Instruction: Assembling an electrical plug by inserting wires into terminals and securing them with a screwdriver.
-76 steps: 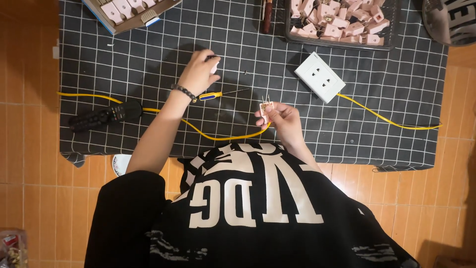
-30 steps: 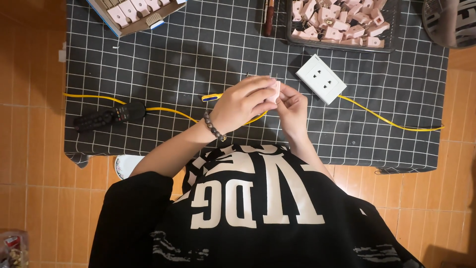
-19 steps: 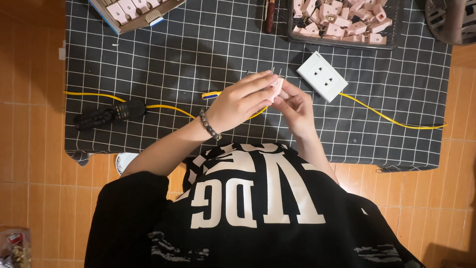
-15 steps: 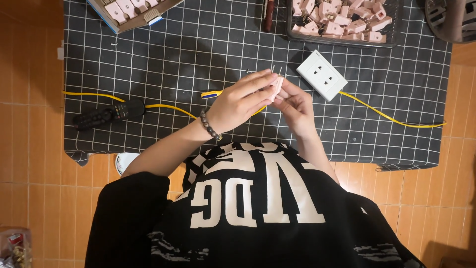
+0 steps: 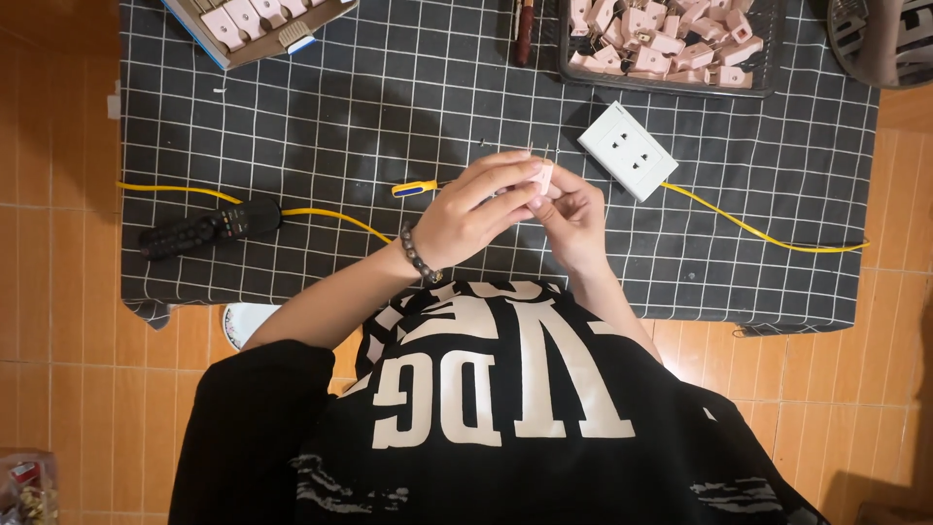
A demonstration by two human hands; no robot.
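Note:
My left hand [image 5: 476, 209], with a bead bracelet on the wrist, and my right hand [image 5: 573, 219] meet above the middle of the black checked mat [image 5: 389, 117]. Together they pinch a small pale pink plastic part [image 5: 545, 179] between the fingertips. A yellow cable [image 5: 330, 216] runs across the mat from the left and disappears under my hands. Just left of my left hand lies a small tool with a yellow and blue handle [image 5: 413, 188]. Up and to the right of my hands sits a white socket block [image 5: 627, 151] with a yellow cable [image 5: 768, 233] leading off to the right.
A black remote control [image 5: 209, 226] lies on the yellow cable at the left. A dark tray [image 5: 661, 86] of several pink parts stands at the top right, beside a red-handled tool [image 5: 525, 24]. A box [image 5: 228, 53] of pink parts sits top left, a basket [image 5: 880, 44] at the far right corner.
My left hand has come back from reaching out over the mat and joined my right hand on the pink part. Over the last second the hands have hardly moved.

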